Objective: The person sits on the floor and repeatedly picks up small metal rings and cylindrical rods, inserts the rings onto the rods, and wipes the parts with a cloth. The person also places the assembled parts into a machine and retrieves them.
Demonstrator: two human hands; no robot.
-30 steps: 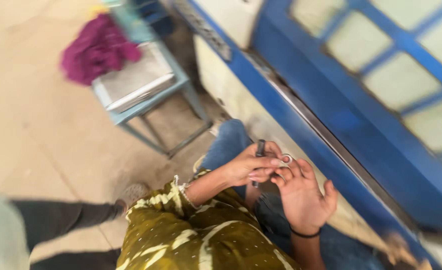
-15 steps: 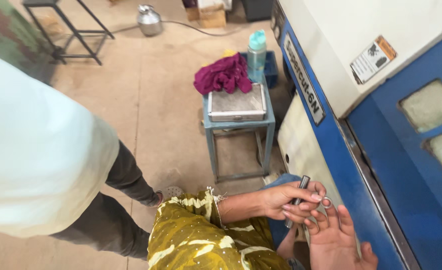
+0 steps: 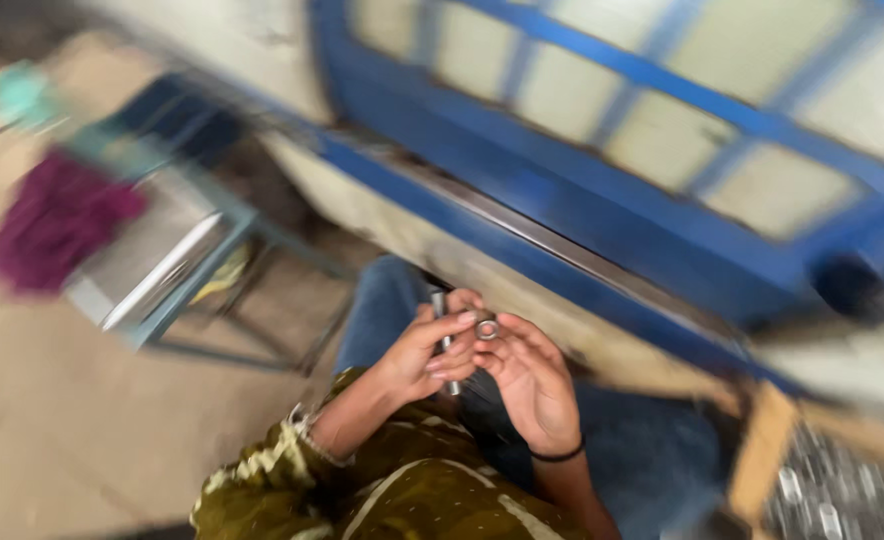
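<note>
Low at centre frame, left hand (image 3: 424, 357) curled around a thin metal rod (image 3: 442, 322), fingers clenched on it, rod upright and poking out above the knuckles. Just right of it, right hand (image 3: 534, 378) palm-up and loosely spread, fingertips pinching a small metal ring (image 3: 487, 327) beside the rod's upper part; whether ring and rod touch, impossible to tell through blur. Beneath both hands, blue-jeaned lap. At left, small metal table (image 3: 167, 275) bearing a purple cloth (image 3: 54, 220). Across the top, blue machine door (image 3: 662, 200).
</note>
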